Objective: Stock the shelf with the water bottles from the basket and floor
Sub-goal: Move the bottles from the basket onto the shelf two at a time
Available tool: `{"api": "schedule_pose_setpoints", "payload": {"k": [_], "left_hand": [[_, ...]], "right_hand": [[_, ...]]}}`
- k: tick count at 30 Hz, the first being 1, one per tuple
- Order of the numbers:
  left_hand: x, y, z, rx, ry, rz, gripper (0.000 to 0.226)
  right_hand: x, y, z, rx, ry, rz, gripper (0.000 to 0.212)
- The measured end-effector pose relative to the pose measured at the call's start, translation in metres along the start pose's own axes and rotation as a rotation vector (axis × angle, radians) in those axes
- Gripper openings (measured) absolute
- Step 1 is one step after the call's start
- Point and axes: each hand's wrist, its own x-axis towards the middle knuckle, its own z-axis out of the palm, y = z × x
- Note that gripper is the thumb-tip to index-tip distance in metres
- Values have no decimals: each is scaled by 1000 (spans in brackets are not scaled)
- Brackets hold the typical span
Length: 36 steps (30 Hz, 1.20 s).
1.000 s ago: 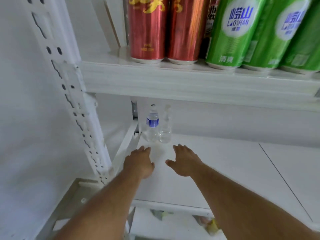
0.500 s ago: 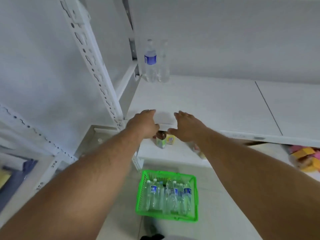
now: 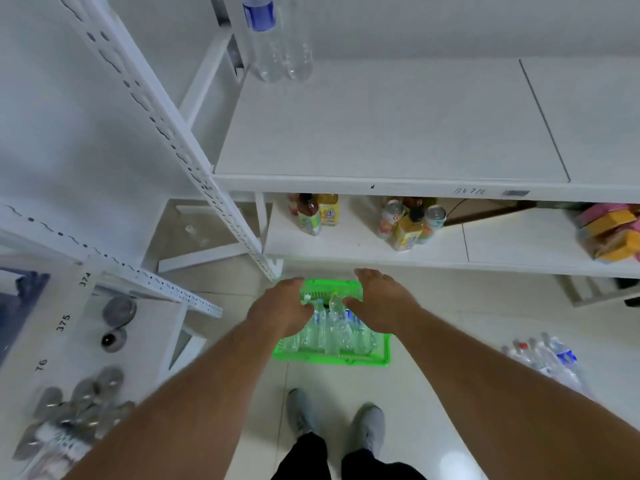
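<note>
Two bottles (image 3: 277, 39) are shelved at back-left, both hands (image 3: 282, 306) (image 3: 381, 303) are spread empty over the basket (image 3: 332, 358); upright bottles should be gripped by the body, one per hand, caps kept clear.

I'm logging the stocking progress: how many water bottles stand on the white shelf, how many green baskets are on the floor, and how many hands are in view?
Water bottles on the shelf: 2, one with a blue label and one beside it
Green basket: 1
Hands: 2, left hand and right hand
Total: 5
</note>
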Motion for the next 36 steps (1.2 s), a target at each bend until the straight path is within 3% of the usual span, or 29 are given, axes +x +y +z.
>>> {"api": "schedule_pose_setpoints", "payload": {"k": [13,19,25,31,36], "left_hand": [[75,-75,105,-169,-254,-81,76],[138,-80,158,-322,-230,-146,77],[231,-86,260,-454,-156,-240,75],[321,-98,372,-466,-118,-303,78],[379,-103,448,-492,-110,-335,85]], "right_hand": [[27,46,120,169,-175,407,74],[95,82,165,327,-166,526,73],[203,155,247,372,-133,595,64],[282,228,346,419,-172,679,37],[332,257,406,385,-178,662,29]]}}
